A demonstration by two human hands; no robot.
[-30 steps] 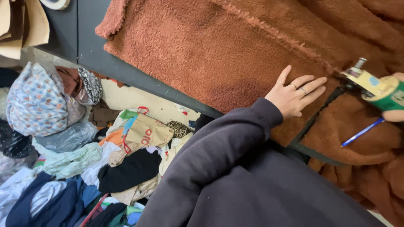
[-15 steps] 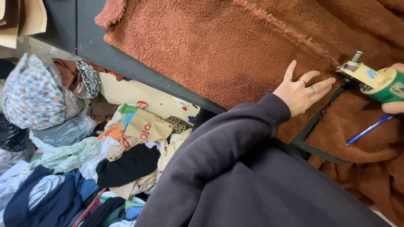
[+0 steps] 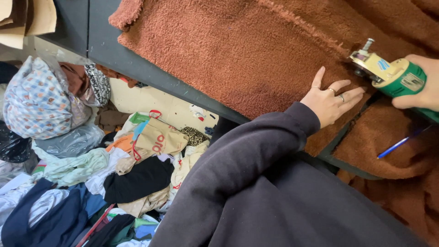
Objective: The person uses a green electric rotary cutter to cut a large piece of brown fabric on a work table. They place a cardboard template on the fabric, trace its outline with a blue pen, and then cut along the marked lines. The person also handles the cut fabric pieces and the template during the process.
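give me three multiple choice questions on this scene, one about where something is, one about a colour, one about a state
1. Where does the blue pen lie?
A. on the rust-brown fleece fabric, below the cutter
B. on the floor among the clothes
C. in the left hand

2. What colour is the body of the handheld electric fabric cutter?
A. red
B. green with a pale yellow head
C. black

3. How is the left hand placed?
A. clenched in a fist
B. lifted clear of the cloth
C. flat on the fleece, fingers spread

Answers:
1. A, the pen rests on the fleece at the right, under the cutter.
2. B, the grip in the right hand is green and the head pale yellow.
3. C, the palm presses the fleece beside the cutter head.
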